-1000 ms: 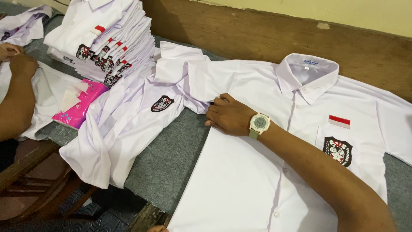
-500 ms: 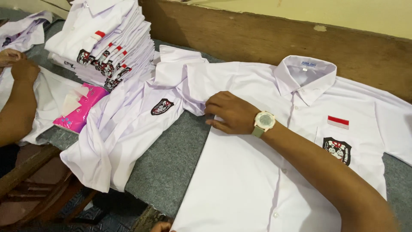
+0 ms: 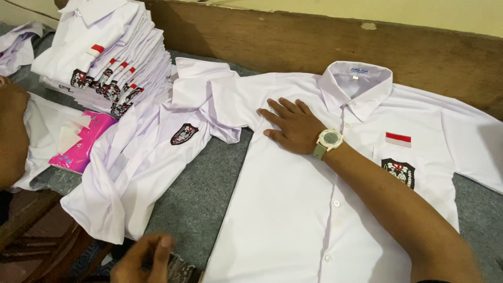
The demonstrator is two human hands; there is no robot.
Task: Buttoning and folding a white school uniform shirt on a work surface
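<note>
A white school shirt (image 3: 293,209) lies face up and buttoned on the grey cloth table top (image 3: 199,194), with a red-and-white patch and a dark crest on its chest pocket. My right hand (image 3: 293,124), a pale watch on its wrist, rests flat with fingers spread on the shirt's upper chest, just left of the collar. My left hand (image 3: 141,259) shows blurred at the bottom edge near the table's front, fingers loosely curled; whether it holds anything is unclear. A second white shirt (image 3: 141,157) lies crumpled to the left, its sleeve overlapping the first shirt's sleeve.
A tall stack of folded white shirts (image 3: 105,52) stands at the back left. A pink packet (image 3: 84,144) lies below it. Another person's arm (image 3: 13,136) rests on a shirt at the far left. A wooden board (image 3: 314,36) runs along the back.
My right hand slid up from the shirt's left edge onto the chest and spread flat. My left hand rose into view at the bottom.
</note>
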